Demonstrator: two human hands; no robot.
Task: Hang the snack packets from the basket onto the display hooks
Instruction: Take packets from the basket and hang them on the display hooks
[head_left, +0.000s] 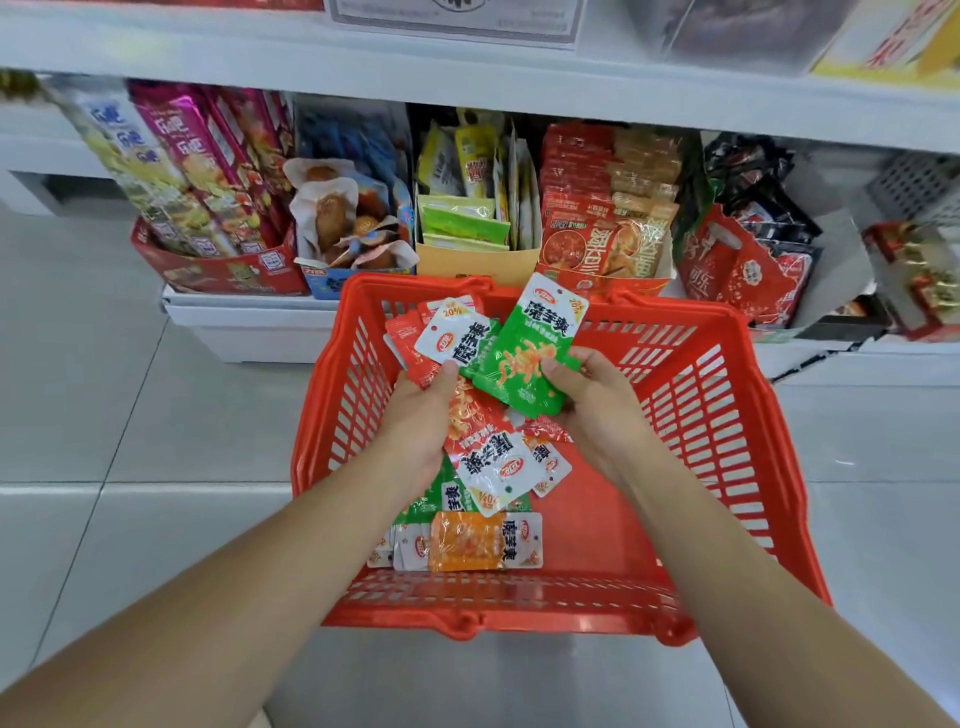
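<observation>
**shelfrat:** how far along is this? looks barely started to me.

**aisle9:** yeah, early days imo. the left hand (421, 415) has its thumb clamped on a fanned stack of red packets (410, 345) with a white-topped one in front. the right hand (597, 400) pinches one green packet (530, 343) by its lower end. both are held just above the red basket (727, 441) on the floor.

**shelfrat:** anything up on hooks yet?

**aisle9:** can't see a single display hook in view, so can't say any are hung. just shelf boxes (467, 249) of other snacks behind the basket. down inside there's a pile left: an orange packet (478, 540), a white-and-red packet (493, 462), some green underneath.

**shelfrat:** sorting by flavour first?

**aisle9:** that's my guess. hanging looks not begun, so most of the job is ahead.
</observation>
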